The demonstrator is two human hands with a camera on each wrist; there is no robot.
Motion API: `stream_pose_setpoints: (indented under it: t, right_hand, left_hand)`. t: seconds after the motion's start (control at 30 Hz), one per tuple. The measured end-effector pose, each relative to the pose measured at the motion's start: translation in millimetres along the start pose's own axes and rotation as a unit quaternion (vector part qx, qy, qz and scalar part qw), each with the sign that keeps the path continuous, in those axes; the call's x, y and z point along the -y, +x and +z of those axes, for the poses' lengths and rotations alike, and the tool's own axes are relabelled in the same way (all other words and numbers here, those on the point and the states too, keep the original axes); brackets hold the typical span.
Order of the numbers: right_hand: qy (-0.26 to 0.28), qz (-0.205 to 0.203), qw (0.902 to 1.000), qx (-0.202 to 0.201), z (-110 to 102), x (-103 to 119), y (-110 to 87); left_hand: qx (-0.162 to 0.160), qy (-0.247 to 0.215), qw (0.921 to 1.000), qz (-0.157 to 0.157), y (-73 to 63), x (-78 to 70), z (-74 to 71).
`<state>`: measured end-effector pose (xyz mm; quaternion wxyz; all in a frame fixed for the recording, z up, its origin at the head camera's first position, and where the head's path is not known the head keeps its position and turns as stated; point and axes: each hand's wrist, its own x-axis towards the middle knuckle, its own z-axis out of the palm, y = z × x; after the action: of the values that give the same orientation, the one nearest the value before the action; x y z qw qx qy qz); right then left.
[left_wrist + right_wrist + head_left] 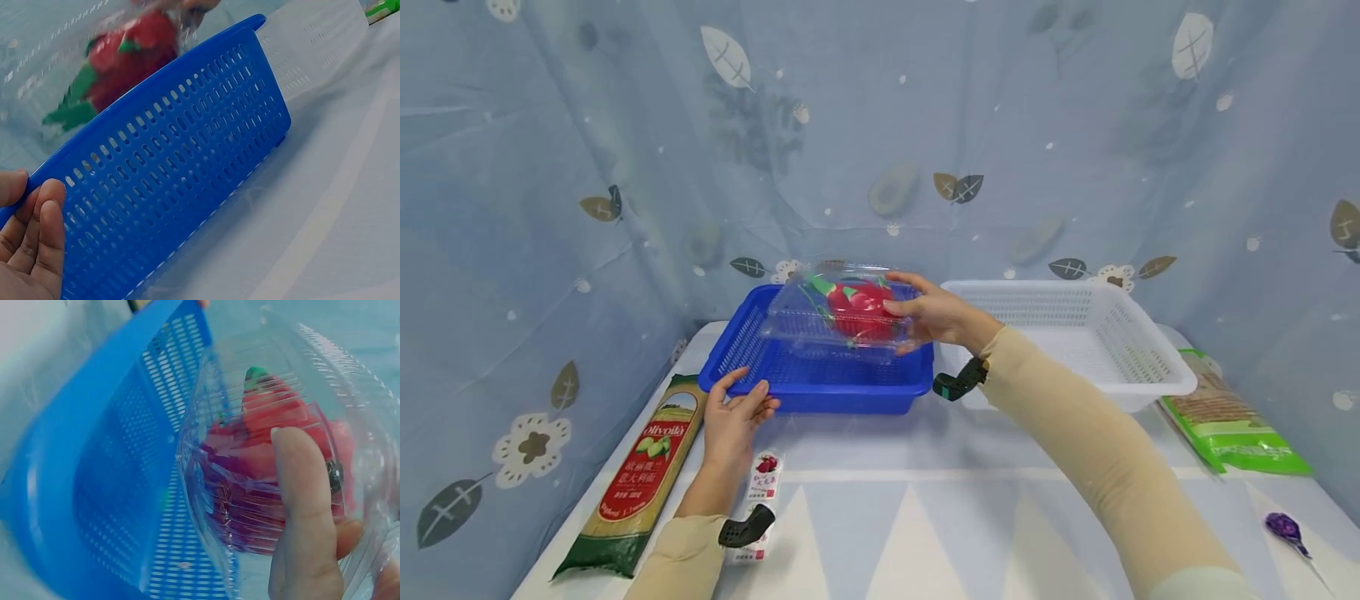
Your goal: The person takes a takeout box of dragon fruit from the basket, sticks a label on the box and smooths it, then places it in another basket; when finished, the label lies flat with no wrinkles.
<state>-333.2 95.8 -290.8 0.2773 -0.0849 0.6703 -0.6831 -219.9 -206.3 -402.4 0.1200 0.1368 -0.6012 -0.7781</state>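
A blue perforated basket stands on the table, and my left hand pinches its near left rim between thumb and fingers, as the left wrist view shows up close. Above the basket, my right hand grips the right end of a clear plastic clamshell box, with the thumb pressed on its ribbed wall. Inside that box lies a red dragon fruit with green tips. The box is held tilted over the basket, clear of its floor; the right hand's other fingers are partly hidden.
A white basket stands right of the blue one. On the left lies a spaghetti bag, beside printed labels. A green and brown packet and a purple lollipop lie at right. A patterned curtain hangs behind.
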Motion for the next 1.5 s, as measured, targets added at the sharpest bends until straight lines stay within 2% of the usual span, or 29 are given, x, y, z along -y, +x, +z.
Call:
stream_pose_setpoints:
  t: [0.1, 0.37, 0.5, 0.63, 0.77, 0.87, 1.0, 1.1, 1.3, 1.5]
  right_hand:
    - [0.006, -0.002, 1.0000, 0.003, -5.1, 3.1, -24.4]
    - [-0.031, -0.019, 0.9993, 0.008, -32.2, -2.3, -100.4]
    - [-0.035, -0.016, 0.9992, -0.005, -45.6, -12.1, -140.1]
    - [-0.049, -0.033, 0.9982, -0.008, -57.1, -23.2, -173.4]
    - [-0.066, -0.055, 0.9963, 0.007, -66.3, -39.2, -202.2]
    - [-0.053, -0.067, 0.9957, 0.036, -72.7, -52.6, -220.8]
    - [-0.015, -0.068, 0.9944, 0.080, -76.9, -66.7, -241.2]
    - [-0.005, -0.057, 0.9941, 0.092, -75.1, -76.6, -253.9]
    - [-0.002, -0.027, 0.9947, 0.099, -67.8, -100.5, -267.7]
    - [-0.022, 0.009, 0.9962, 0.083, -62.5, -115.9, -268.5]
  left_hand:
    - [-0.001, 0.007, 1.0000, -0.003, -0.7, 0.7, -1.2]
    - [-0.005, 0.029, 0.9994, -0.019, 0.1, -1.7, -1.6]
    - [-0.001, 0.030, 0.9993, -0.020, 0.6, -4.2, -1.9]
    - [0.012, 0.016, 0.9997, -0.015, 3.2, -6.0, -3.3]
    - [0.011, 0.006, 0.9996, -0.025, 2.7, -7.0, -4.3]
    - [0.006, 0.014, 0.9993, -0.034, 0.9, -7.5, -4.2]
    - [0.009, 0.018, 0.9993, -0.032, 0.5, -8.8, -3.8]
    - [0.011, 0.011, 0.9994, -0.029, 0.5, -11.9, -2.8]
    - [0.014, 0.006, 0.9995, -0.029, 0.8, -11.0, -4.7]
    - [0.006, -0.002, 0.9994, -0.034, 1.4, -10.7, -4.1]
